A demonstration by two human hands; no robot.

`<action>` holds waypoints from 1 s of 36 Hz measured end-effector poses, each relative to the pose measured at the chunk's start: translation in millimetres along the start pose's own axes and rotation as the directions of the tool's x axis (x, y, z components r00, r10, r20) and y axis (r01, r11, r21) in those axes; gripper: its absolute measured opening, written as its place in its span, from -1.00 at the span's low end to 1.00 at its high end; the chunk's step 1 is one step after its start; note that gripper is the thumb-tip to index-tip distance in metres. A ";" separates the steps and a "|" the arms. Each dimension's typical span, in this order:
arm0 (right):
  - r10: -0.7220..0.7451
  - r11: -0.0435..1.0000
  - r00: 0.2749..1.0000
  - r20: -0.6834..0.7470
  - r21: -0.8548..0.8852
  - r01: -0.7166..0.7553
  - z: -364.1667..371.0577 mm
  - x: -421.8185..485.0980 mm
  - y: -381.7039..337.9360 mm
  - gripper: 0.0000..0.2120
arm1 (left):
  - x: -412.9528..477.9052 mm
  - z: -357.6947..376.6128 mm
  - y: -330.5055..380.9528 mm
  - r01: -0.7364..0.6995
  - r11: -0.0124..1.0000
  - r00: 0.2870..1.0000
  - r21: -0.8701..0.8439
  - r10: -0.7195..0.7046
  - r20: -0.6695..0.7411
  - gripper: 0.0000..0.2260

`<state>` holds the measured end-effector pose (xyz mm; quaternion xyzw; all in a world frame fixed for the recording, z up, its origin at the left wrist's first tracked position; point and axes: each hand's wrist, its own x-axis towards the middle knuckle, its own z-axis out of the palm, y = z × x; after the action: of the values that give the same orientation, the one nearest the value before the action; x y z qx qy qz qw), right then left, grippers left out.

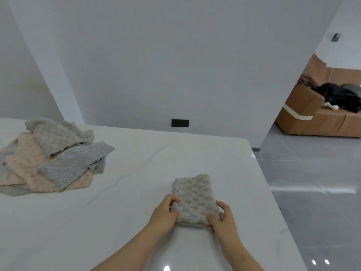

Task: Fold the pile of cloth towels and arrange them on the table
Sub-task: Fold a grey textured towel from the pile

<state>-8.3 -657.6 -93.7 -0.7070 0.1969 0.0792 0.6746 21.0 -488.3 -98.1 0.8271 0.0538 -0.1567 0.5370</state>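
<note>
Your fingers [174, 198] are curled onto the folded towel [193, 194] from both sides. On your left hand [165, 211] they lie over the left edge, and the thumb presses the top near the front. On your right hand [221, 220] the thumb lies on the near right corner and the other fingers wrap the right edge. So both hands are gripping the towel, not resting flat on it. I think this two-sided grip is there to hold the layers together, because such thick, bumpy cloth would likely spring open at the near end.

The towel is a compact grey packet. It lies on the desk [136, 202], toward the right edge and near to you. This looks like the place chosen for finished pieces, and it is the only folded one I can see.

The pile [48, 157] of unfolded towels, grey, peach and blue-grey, sits well apart at the far left of the desk, so folded and unfolded cloth do not mix. By my judgement the task is in its early part, as most towels wait there. Behind the desk is a plain wall with a black socket plate [180, 123], and at the right a brown sofa [316, 118].
</note>
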 end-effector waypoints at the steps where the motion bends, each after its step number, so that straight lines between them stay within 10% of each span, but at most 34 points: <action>1: 0.009 1.000 1.000 -0.026 0.010 -0.009 -10.5 3.6 3.1 -0.68 | 3.9 9.5 3.9 0.009 1.000 1.000 0.006 -0.009 0.021 -0.76; 27: 0.061 0.998 0.832 -0.552 0.035 -0.050 -137.5 52.9 18.7 -0.86 | 53.3 144.7 71.6 -0.201 0.873 0.957 0.445 0.079 0.278 -0.67; 36: 0.077 0.990 0.832 -0.549 -0.059 -0.130 -143.0 42.1 7.7 -0.61 | 45.4 140.4 76.1 -0.249 0.835 0.936 0.491 0.078 0.344 -0.58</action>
<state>5.1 -805.7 -105.7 -0.7193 0.4147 -0.0798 0.5516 55.2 -650.7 -98.7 0.9088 -0.1479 -0.2461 0.3028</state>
